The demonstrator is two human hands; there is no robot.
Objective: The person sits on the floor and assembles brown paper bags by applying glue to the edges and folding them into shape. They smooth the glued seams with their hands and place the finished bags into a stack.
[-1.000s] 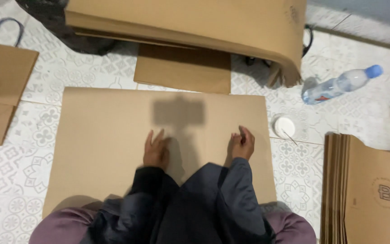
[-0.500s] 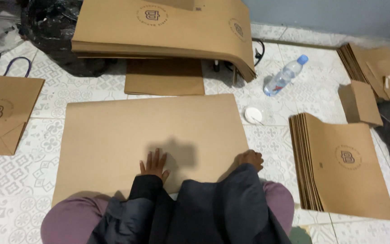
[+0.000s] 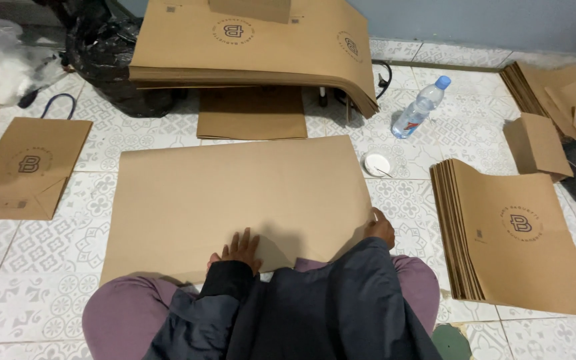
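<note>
Left hand [image 3: 240, 249] lies flat on the one big cardboard sheet [image 3: 235, 200], right hand [image 3: 380, 229] half-hidden, pinching its corner, stack of bags [image 3: 515, 233] uncountable

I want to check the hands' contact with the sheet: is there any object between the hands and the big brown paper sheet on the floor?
Nothing visible. The left hand lies flat on the brown paper sheet, and the right hand grips its right edge. The small white lid and water bottle lie off the sheet, to its right.
</note>
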